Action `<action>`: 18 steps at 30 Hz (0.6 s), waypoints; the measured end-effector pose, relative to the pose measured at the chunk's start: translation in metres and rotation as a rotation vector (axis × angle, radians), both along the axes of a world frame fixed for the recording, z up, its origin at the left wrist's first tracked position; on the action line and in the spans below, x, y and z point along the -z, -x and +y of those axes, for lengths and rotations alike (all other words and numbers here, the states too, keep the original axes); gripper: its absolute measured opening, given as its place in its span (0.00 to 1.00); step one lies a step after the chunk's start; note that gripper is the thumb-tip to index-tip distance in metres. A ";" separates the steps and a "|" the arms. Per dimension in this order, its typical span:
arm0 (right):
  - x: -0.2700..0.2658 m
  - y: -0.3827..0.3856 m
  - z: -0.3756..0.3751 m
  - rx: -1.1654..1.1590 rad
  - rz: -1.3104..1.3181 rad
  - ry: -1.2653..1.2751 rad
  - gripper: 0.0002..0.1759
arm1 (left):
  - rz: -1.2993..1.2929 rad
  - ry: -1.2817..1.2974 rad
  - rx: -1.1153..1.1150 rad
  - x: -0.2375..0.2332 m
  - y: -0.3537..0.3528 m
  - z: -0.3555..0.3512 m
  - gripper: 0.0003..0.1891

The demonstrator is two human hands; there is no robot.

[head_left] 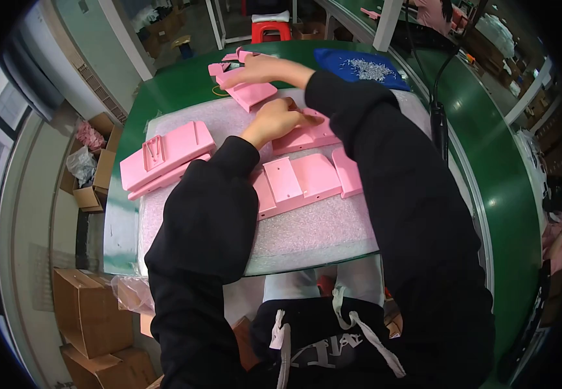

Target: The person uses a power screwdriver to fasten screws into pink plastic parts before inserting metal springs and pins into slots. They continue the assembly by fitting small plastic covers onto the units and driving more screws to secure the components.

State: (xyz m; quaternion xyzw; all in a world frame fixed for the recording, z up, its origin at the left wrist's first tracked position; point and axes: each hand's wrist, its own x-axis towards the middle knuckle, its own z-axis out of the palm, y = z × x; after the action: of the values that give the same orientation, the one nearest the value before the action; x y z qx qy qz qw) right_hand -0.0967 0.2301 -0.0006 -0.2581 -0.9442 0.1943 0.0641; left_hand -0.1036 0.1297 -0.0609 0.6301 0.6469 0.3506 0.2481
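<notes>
My right hand (255,70) reaches to the far edge of the padded mat, its fingers on a pink part (252,94) beside small pink pieces. Nearer to me, my left hand (275,120) is closed at the left end of another pink part (313,135); its fingertips are partly hidden. In front of it lies a long pink part (300,181) with a raised rectangular plate, and one more pink piece (347,171) touches its right end. Two stacked pink parts (167,154) rest on the mat at the left.
A blue cloth (332,61) with many small screws (368,69) lies at the back right of the green table (151,97). A black cable-hung tool (439,126) is at the right. Behind are a red stool (270,30) and a person (431,14).
</notes>
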 end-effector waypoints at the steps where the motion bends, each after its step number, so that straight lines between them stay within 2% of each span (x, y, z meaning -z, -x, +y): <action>1: 0.008 0.010 -0.008 0.013 0.005 -0.074 0.46 | -0.042 -0.073 0.021 0.002 0.002 0.000 0.29; 2: 0.010 0.013 -0.008 -0.107 -0.045 -0.079 0.40 | -0.173 -0.077 0.018 0.004 0.003 0.000 0.25; 5: 0.010 0.011 -0.006 -0.090 0.051 -0.182 0.33 | -0.159 -0.001 0.118 -0.024 0.002 -0.018 0.24; 6: 0.004 0.006 -0.001 -0.082 0.115 -0.242 0.36 | -0.087 0.134 0.048 -0.045 -0.003 -0.028 0.26; 7: -0.017 -0.010 -0.002 -0.041 0.080 -0.119 0.40 | -0.015 0.268 -0.021 -0.061 -0.006 -0.037 0.29; 8: -0.022 -0.020 0.015 -0.090 0.173 -0.188 0.44 | 0.066 0.321 0.026 -0.061 0.002 -0.036 0.32; 9: -0.048 -0.045 0.019 -0.194 0.081 -0.153 0.45 | 0.148 0.371 0.075 -0.061 0.013 -0.032 0.35; 10: -0.059 -0.076 0.021 -0.250 0.281 -0.140 0.32 | 0.186 0.419 0.087 -0.064 0.018 -0.034 0.36; 11: -0.072 -0.108 0.039 -0.346 0.237 -0.285 0.40 | 0.226 0.464 0.103 -0.067 0.022 -0.035 0.38; 12: -0.085 -0.140 0.038 -0.342 0.261 -0.122 0.42 | 0.291 0.501 0.111 -0.068 0.026 -0.033 0.37; 13: -0.085 -0.171 0.042 -0.507 0.306 -0.079 0.29 | 0.330 0.499 0.108 -0.073 0.025 -0.036 0.37; 14: -0.082 -0.195 0.054 -0.308 0.087 0.009 0.42 | 0.357 0.519 0.128 -0.073 0.027 -0.036 0.36; 18: -0.048 -0.261 0.065 -0.248 -0.134 0.106 0.41 | 0.630 0.597 0.127 -0.086 0.029 -0.039 0.33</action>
State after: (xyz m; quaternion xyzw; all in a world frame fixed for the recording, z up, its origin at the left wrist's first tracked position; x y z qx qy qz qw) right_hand 0.1647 0.2955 0.0473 -0.1549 -0.9594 0.2327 -0.0371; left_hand -0.1325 0.0903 0.0251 0.6454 0.7240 -0.0773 0.2310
